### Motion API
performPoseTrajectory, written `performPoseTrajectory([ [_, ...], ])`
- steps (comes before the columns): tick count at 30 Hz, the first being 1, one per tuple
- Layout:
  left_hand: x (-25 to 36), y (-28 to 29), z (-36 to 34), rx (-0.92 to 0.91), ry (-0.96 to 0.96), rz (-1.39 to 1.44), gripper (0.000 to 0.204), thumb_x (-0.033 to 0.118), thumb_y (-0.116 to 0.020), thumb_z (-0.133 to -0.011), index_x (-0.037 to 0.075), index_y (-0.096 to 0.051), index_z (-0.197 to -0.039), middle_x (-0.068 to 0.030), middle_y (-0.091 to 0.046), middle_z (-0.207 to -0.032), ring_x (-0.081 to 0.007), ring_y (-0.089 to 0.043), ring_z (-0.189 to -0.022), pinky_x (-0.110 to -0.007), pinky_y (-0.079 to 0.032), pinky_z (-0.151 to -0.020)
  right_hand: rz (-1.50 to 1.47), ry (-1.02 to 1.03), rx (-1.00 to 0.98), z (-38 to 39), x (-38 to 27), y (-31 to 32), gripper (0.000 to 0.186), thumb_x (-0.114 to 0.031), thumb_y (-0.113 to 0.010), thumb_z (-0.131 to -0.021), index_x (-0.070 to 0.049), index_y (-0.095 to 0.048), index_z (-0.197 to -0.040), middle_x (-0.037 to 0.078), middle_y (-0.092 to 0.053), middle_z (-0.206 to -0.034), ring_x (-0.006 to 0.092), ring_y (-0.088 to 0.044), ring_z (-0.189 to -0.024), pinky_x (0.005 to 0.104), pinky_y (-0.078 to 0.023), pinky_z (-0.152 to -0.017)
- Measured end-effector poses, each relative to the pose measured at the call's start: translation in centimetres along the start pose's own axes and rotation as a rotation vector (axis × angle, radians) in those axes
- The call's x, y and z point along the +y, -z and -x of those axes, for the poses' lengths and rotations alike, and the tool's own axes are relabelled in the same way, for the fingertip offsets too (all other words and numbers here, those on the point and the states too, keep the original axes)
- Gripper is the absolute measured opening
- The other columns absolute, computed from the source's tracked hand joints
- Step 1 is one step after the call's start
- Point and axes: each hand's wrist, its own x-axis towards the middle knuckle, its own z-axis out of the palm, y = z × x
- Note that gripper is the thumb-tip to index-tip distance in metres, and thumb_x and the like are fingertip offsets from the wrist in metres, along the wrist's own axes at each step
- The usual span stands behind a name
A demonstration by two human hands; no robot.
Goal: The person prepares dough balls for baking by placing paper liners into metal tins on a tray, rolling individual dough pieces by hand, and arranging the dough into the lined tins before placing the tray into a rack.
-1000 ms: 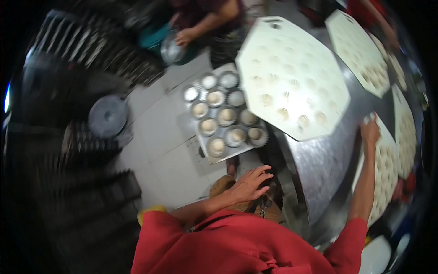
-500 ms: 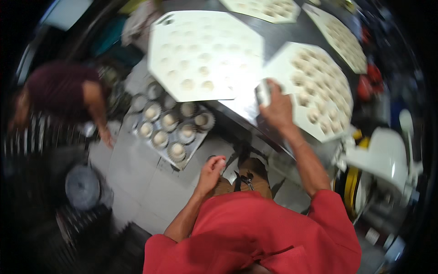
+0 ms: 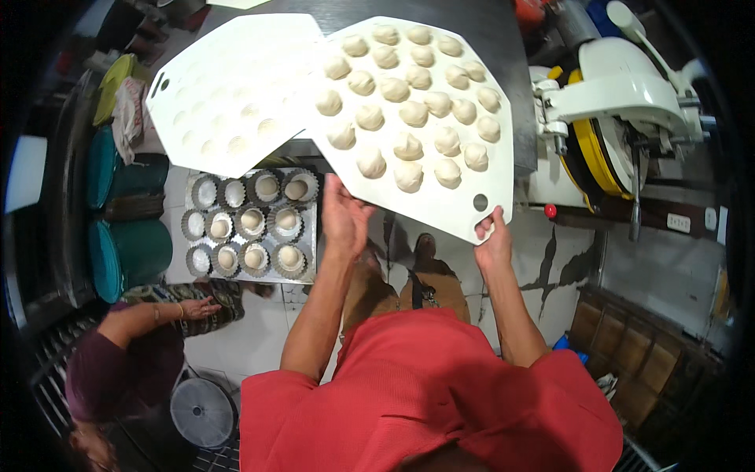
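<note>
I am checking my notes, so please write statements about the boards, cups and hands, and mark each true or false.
1. The bare left hand and bare right hand hold a white polygonal board of pale dough balls. True.
2. The board's oval hole is near the left hand. False: near the right.
3. A second white polygonal board, with round hollows, carries many dough balls. False: none show on it.
4. Fluted metal cups stand on a rectangular metal tray. True.
5. Every cup contains a ball. False: some contain none.

The dough-laden board [image 3: 431,206] hides parts of the left hand [image 3: 344,224] and right hand [image 3: 493,244].
</note>
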Motion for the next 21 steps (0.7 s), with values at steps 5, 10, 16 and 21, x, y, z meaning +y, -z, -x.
performPoseTrajectory([
  [5, 2.7, 2.5, -2.2, -0.075, -0.087, 0.011, 0.055, 0.048, -0.038, -0.106, 0.006, -0.048, -0.14, -0.0123, -0.053, -0.144, -0.029, -0.051, -0.132, -0.047, -0.039, -0.113, -0.062, -0.16, 0.068, 3.1, -1.8, 5.2, 0.027, -0.037, -0.06, -0.102, -0.016, -0.053, -0.086, -0.006, -0.041, -0.067, 0.0087, -0.035, -0.054, 0.0239, -0.029, -0.049],
  [10, -0.5, 0.7, 4.1, 0.104, 0.197, -0.036, 0.073, 0.057, -0.027, -0.105, -0.001, -0.041, -0.147, -0.0173, -0.046, -0.151, -0.0362, -0.045, -0.138, -0.052, -0.033, -0.117, -0.101, -0.158, 0.263, 6.4, -6.2, 15.3, 0.034, -0.046, -0.065, -0.096, -0.017, -0.052, -0.084, -0.006, -0.042, -0.067, 0.0093, -0.036, -0.054, 0.0264, -0.031, -0.051],
  [16, -14.9, 1.7, 12.1, 0.175, 0.377, -0.063, 0.07, 0.058, -0.04, -0.102, 0.002, -0.045, -0.144, -0.0124, -0.051, -0.147, -0.03, -0.049, -0.135, -0.048, -0.036, -0.115, 0.037, 0.174, 0.764, 8.5, -8.5, 29.9, 0.032, -0.044, -0.074, -0.09, -0.014, -0.062, -0.088, -0.008, -0.05, -0.068, 0.0057, -0.044, -0.051, 0.0246, -0.034, -0.047],
  [21, -25.9, -4.0, 11.5, -0.015, 0.449, -0.112, 0.067, 0.054, -0.037, -0.104, 0.003, -0.042, -0.147, -0.0116, -0.047, -0.151, -0.0293, -0.043, -0.139, -0.044, -0.027, -0.119, 0.006, 0.201, 0.921, 9.8, -11.0, 42.6, 0.033, -0.045, -0.076, -0.089, -0.016, -0.061, -0.083, -0.007, -0.05, -0.066, 0.0053, -0.044, -0.05, 0.0242, -0.03, -0.043],
])
